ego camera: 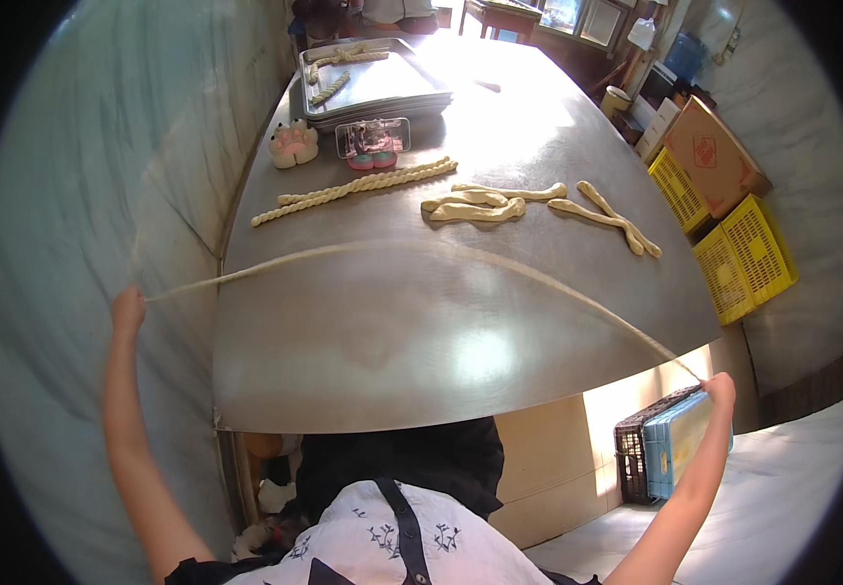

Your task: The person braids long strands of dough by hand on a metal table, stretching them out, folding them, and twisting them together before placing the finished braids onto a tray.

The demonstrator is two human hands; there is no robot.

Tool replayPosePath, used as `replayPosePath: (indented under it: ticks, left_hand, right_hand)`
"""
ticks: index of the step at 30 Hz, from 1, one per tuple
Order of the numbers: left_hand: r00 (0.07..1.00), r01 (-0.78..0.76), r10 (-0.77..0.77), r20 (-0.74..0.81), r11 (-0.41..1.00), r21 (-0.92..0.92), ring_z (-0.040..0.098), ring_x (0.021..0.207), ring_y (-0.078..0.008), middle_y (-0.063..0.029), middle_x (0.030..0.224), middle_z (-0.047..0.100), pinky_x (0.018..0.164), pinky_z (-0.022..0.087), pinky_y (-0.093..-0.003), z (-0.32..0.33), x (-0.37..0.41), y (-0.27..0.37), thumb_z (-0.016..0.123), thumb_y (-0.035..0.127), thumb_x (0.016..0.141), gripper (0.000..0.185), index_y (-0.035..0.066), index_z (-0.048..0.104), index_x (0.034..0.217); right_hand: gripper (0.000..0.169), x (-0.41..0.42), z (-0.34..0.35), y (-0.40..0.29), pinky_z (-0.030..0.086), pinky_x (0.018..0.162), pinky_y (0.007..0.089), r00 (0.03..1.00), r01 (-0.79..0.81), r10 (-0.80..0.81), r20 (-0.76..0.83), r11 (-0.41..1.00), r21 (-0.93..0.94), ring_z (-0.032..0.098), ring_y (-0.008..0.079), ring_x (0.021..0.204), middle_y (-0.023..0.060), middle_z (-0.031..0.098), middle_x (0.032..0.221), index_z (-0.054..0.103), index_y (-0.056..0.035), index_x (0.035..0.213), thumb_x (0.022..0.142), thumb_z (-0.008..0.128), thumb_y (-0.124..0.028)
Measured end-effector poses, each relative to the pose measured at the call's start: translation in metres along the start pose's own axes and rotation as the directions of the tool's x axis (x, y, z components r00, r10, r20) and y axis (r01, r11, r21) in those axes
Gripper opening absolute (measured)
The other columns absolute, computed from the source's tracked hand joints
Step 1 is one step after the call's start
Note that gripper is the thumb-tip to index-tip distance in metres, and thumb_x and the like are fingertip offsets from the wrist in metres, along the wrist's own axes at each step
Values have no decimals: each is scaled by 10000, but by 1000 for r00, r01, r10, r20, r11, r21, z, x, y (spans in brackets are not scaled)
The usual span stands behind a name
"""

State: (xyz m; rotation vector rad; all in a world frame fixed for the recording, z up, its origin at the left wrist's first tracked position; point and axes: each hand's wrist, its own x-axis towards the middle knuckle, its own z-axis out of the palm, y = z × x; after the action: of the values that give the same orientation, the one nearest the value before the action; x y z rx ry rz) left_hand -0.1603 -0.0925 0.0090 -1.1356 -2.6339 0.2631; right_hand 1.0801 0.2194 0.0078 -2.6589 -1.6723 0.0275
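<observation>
A long thin rope of dough (538,274) arcs over the metal table (363,351), blurred in its middle. One end is in my left hand (129,313), raised wide to the left by the marble-patterned wall. At the far right, past the table's edge, my right hand (719,389) grips the other end. Beyond the rope lie twisted dough strands (355,190) side by side. To their right are several short dough pieces (476,210), and two more dough strips (608,219) touch each other near the right edge.
Stacked metal trays (370,102) with twisted dough on top stand at the back left. In front are a phone (372,139) on a stand and a paw-shaped object (293,144). Yellow crates (747,259), a cardboard box (714,150) and a blue crate (673,439) stand right. A person (399,13) is behind.
</observation>
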Motion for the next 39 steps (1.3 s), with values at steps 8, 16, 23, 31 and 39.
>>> replayPosePath:
  ticks: [8, 16, 23, 31, 39]
  left_hand:
    - [871, -183, -288, -397, 561, -807, 665, 830, -231, -89, 906, 674, 778, 519, -356, -60, -12, 153, 535, 267, 1058, 215, 76, 621, 1102]
    - [764, -579, 269, -587, 688, -438, 621, 1107, -322, -123, 1172, 663, 927, 487, -459, -75, -152, 330, 598, 133, 961, 185, 17, 616, 1103]
    - [945, -320, 243, -220, 829, -458, 524, 1261, -345, -151, 1316, 586, 1093, 422, -422, -77, -89, 340, 552, 166, 964, 308, 45, 589, 1245]
    - [783, -596, 499, -371, 772, -220, 530, 1324, -385, -274, 1428, 520, 1082, 454, -482, -75, -219, 329, 591, 119, 935, 451, -56, 500, 1341]
    - [971, -236, 216, -99, 822, -518, 623, 1205, -378, -197, 1307, 643, 929, 555, -430, -86, -101, 282, 583, 149, 990, 311, 14, 526, 1265]
  right_hand:
    - [468, -68, -51, -21, 474, 923, 438, 717, -62, 479, -506, 767, 639, 642, 323, 1076, 107, 704, 1167, 678, -106, 1228, 983, 532, -477]
    - [499, -257, 117, -255, 196, 1227, 503, 799, 549, -475, -368, 826, 126, 323, 329, 1476, 157, 395, 1567, 392, -28, 1529, 1066, 406, -215]
    - [574, -109, 91, -244, 294, 1155, 559, 926, -52, 62, -371, 998, 38, 385, 400, 1414, 234, 421, 1520, 409, 7, 1483, 1057, 452, -376]
    - [392, -194, 106, -248, 509, 960, 435, 563, 601, -563, -604, 781, -167, 634, 348, 1132, 163, 672, 1219, 542, -2, 1370, 989, 574, -90]
    - [317, -188, 83, -254, 420, 1119, 469, 743, 562, -449, -497, 821, 98, 552, 342, 1316, 177, 645, 1336, 651, 20, 1271, 1007, 528, -105]
